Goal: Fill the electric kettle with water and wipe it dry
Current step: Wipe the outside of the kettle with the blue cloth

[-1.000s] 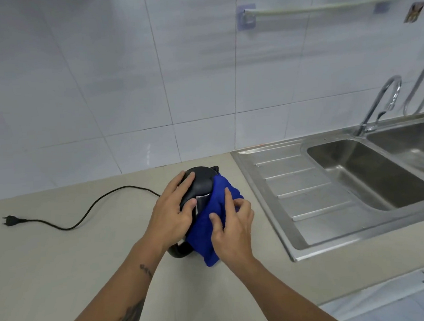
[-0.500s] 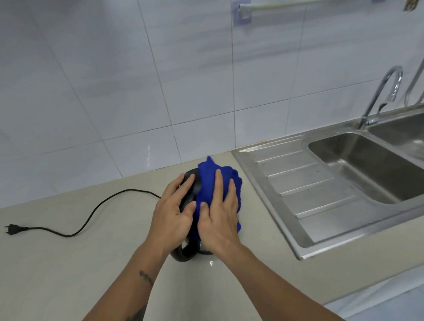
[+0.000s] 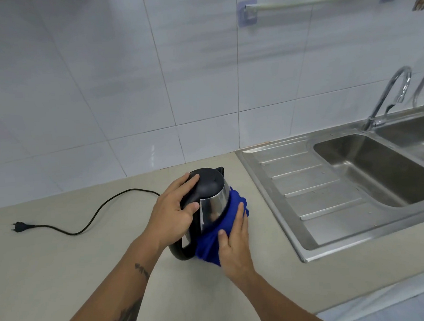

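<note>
A steel electric kettle (image 3: 215,204) with a black lid and black handle stands on the beige counter (image 3: 63,268). My left hand (image 3: 174,209) grips its top, fingers over the lid and thumb against the side by the handle. A blue cloth (image 3: 211,244) is wrapped against the kettle's lower right side. My right hand (image 3: 236,243) presses the cloth to the kettle with fingers stretched out. The kettle's base is hidden behind the cloth and hands.
A black power cord with its plug (image 3: 19,226) lies on the counter to the left. A steel sink (image 3: 370,175) with a ribbed drainer and a faucet (image 3: 388,95) sits to the right. A towel rail (image 3: 320,1) is mounted on the tiled wall.
My right hand has slid the blue cloth down from the kettle's top to its lower right side, uncovering the lid and steel wall. My left hand stays on the lid.
</note>
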{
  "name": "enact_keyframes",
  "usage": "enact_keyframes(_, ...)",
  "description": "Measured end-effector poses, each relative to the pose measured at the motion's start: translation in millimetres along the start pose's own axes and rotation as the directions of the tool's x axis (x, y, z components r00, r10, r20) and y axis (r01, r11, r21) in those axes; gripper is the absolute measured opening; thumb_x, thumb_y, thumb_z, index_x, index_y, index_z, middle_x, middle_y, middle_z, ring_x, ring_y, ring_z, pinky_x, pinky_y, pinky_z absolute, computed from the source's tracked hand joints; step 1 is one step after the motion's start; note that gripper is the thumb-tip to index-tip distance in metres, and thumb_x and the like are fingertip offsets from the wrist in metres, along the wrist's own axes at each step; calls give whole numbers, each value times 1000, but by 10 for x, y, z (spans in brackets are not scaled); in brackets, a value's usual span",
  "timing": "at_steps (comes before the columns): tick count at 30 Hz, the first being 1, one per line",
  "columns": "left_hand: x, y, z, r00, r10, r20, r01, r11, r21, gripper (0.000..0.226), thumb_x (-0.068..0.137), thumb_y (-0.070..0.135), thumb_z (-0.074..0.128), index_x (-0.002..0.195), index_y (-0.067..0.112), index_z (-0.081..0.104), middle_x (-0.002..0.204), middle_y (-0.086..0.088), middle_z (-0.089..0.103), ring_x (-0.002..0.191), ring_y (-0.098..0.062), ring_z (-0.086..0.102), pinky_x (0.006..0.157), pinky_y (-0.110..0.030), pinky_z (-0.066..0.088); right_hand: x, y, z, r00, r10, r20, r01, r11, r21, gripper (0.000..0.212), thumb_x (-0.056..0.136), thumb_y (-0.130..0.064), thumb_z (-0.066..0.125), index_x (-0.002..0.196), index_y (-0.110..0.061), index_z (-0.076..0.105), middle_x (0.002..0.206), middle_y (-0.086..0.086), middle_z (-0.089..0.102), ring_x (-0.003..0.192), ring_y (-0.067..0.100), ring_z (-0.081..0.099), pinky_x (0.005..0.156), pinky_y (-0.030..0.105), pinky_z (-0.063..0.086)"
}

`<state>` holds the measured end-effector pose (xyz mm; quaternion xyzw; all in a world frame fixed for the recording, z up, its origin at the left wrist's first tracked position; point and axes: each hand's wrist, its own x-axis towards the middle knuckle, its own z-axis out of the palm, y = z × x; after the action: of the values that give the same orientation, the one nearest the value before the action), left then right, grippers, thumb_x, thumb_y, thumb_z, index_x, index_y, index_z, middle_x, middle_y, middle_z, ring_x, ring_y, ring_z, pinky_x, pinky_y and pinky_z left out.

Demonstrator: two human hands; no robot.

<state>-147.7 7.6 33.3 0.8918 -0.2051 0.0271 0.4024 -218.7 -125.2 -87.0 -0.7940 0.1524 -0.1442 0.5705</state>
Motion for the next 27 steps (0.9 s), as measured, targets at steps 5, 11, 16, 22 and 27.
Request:
enact_keyframes(5,57,-23,-89,996,-11,86,11,1000,-4,69,86,6,66,143,41,46,152,25,36,142,0,31,116,-27,29,307,3,-277,945,320,71,-328,930,168,74,94,-4,32,146,-55,41,127,-16,62,110,13,63,97,33,49)
enact_keyframes(11,170,53,-161,981,-3,192,-15,995,95,79,85,-9,54,146,39,42,153,20,37,143,-6,32,111,-17,23,638,-256,-472,918,376,128,-398,861,317,43,91,-6,39,88,-33,71,84,-2,73,83,25,65,71,33,52)
enact_keyframes(16,169,435,-21,990,-52,135,-8,913,408,72,78,5,46,147,22,34,147,6,39,127,-25,39,107,-32,28,427,-373,-355,990,130,58,-142,921,362,60,75,-21,55,134,-36,55,123,-10,65,114,18,63,99,45,54)
enact_keyframes(22,62,334,535,980,-11,-201,84,928,362,68,87,41,32,147,9,35,153,-7,35,144,-23,26,121,-39,-2,-73,117,-81,997,28,76,-32,998,49,93,78,-3,45,163,-21,10,168,-8,16,155,15,19,124,39,27)
enact_keyframes(27,78,230,590,949,94,-300,19,936,351,63,88,42,37,141,8,43,145,-8,45,137,-26,36,121,-40,4,167,65,-286,973,196,124,-202,979,40,81,74,12,41,142,-33,46,116,-5,66,108,17,64,90,31,56)
